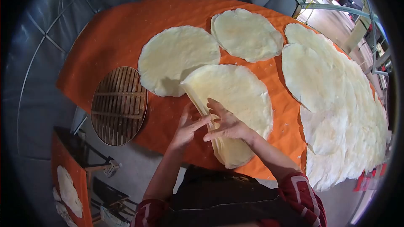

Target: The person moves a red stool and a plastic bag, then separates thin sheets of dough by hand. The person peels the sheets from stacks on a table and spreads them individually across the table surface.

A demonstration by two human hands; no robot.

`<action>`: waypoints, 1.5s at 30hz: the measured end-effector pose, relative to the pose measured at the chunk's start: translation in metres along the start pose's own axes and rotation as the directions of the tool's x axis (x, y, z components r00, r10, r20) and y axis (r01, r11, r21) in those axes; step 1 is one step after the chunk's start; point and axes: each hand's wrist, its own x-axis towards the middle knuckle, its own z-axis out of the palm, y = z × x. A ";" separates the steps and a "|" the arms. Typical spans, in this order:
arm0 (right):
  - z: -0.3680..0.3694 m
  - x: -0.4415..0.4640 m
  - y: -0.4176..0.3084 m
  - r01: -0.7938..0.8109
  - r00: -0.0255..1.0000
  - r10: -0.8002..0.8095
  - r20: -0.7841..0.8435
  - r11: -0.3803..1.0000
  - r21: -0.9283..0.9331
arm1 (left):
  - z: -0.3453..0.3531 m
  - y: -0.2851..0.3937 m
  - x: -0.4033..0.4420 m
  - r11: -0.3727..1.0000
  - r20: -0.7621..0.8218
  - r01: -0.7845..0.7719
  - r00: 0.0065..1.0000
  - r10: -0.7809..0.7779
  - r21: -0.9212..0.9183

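A large round pale sheet (pixel 235 96) lies on the orange cloth in front of me, its left edge lifted and folded up. My left hand (pixel 190 126) is at the outer side of that raised edge, thumb pointing right against it, the other fingers partly behind it. Over the sheet, my right hand (pixel 225 122) has its fingers spread, close to the fold and beside my left thumb. Whether the right fingertips touch the edge is hard to tell. The lower part of the sheet hangs near the table's front edge.
Two more round pale sheets (pixel 179 59) (pixel 247 35) lie farther back on the orange cloth (pixel 122 29). Many overlapping sheets (pixel 336 113) cover the right side. A round slatted rack (pixel 119 106) sits at the left edge. Below left, a smaller orange-topped table (pixel 78 168) holds pale pieces.
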 end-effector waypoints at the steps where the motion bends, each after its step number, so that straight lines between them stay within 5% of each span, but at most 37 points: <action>1: 0.002 -0.002 -0.004 -0.038 0.999 0.039 -0.009 0.999 0.034 | -0.005 0.000 -0.001 1.000 0.001 -0.005 1.000 0.005 0.012; 5: 0.008 -0.006 -0.001 -0.111 0.992 0.105 -0.068 0.990 -0.086 | -0.016 0.002 -0.005 1.000 0.045 0.004 0.999 -0.004 -0.004; 11: 0.018 -0.014 0.001 -0.188 0.962 0.190 -0.197 0.982 0.029 | -0.033 0.004 -0.012 0.979 0.167 0.102 0.983 -0.072 -0.176; 17: 0.031 -0.023 -0.012 -0.092 0.938 0.008 -0.347 0.970 -0.226 | -0.042 -0.008 -0.010 0.973 0.159 0.093 0.986 -0.060 -0.210; 21: 0.020 -0.020 0.012 -0.339 0.856 0.111 -0.505 0.859 -0.385 | -0.044 -0.005 -0.023 0.987 0.010 0.138 0.990 -0.138 -0.086; 23: 0.003 -0.027 0.034 -0.095 0.893 0.057 -0.447 0.993 -0.063 | -0.057 -0.019 -0.022 0.981 -0.092 0.171 0.980 -0.179 -0.093; 25: -0.031 -0.046 0.038 0.081 0.883 0.012 -0.469 0.981 0.177 | -0.079 -0.033 -0.024 0.976 -0.143 0.162 0.973 -0.183 -0.144; 26: -0.066 -0.061 0.032 0.113 0.897 -0.046 -0.439 0.985 0.127 | -0.090 -0.038 -0.025 0.981 -0.134 0.146 0.977 -0.163 -0.129; 27: -0.120 -0.081 0.043 0.092 0.902 -0.215 -0.375 0.943 -0.320 | -0.098 -0.034 -0.026 0.980 -0.122 0.158 0.978 -0.172 -0.118; 29: -0.190 -0.133 0.011 0.346 0.833 -0.215 -0.509 0.921 0.177 | -0.114 -0.024 -0.026 0.977 -0.088 0.193 0.976 -0.202 -0.094; 30: -0.201 -0.162 -0.040 0.132 0.767 -0.276 -0.579 0.951 -0.279 | -0.119 -0.022 -0.025 0.973 -0.105 0.205 0.971 -0.215 -0.102; 31: -0.214 -0.187 -0.085 -0.209 0.728 -0.218 -0.651 0.833 -0.513 | -0.123 -0.021 -0.024 0.970 -0.120 0.216 0.966 -0.229 -0.111; 33: -0.195 -0.220 -0.155 -0.317 0.570 -0.357 -0.740 0.736 -0.599 | -0.122 -0.010 -0.026 0.965 -0.066 0.256 0.963 -0.260 -0.055; 36: -0.146 -0.247 -0.203 -0.411 0.598 -0.370 -0.711 0.619 -0.669 | -0.157 -0.034 -0.017 0.967 -0.104 0.236 0.964 -0.246 -0.099; 37: -0.133 -0.251 -0.193 -0.477 0.569 -0.487 -0.663 0.462 -0.748 | -0.160 -0.033 -0.018 0.942 -0.063 0.277 0.954 -0.293 -0.188; 38: -0.110 -0.248 -0.190 -0.514 0.672 -0.526 -0.521 0.176 -0.840 | -0.154 -0.028 -0.022 0.883 0.001 0.331 0.936 -0.351 -0.332; 41: -0.067 -0.245 -0.136 -0.680 0.712 -0.224 -0.665 0.012 -0.733 | -0.137 -0.014 -0.038 0.721 0.171 0.472 0.875 -0.452 -0.507; 43: -0.041 -0.231 -0.082 -0.694 0.689 -0.107 -0.717 0.185 -0.695 | -0.119 -0.001 -0.048 0.674 0.241 0.516 0.853 -0.463 -0.529; 45: -0.018 -0.196 -0.025 -0.808 0.589 0.382 -0.712 0.275 -0.521 | -0.094 0.010 -0.058 0.666 0.283 0.519 0.853 -0.438 -0.536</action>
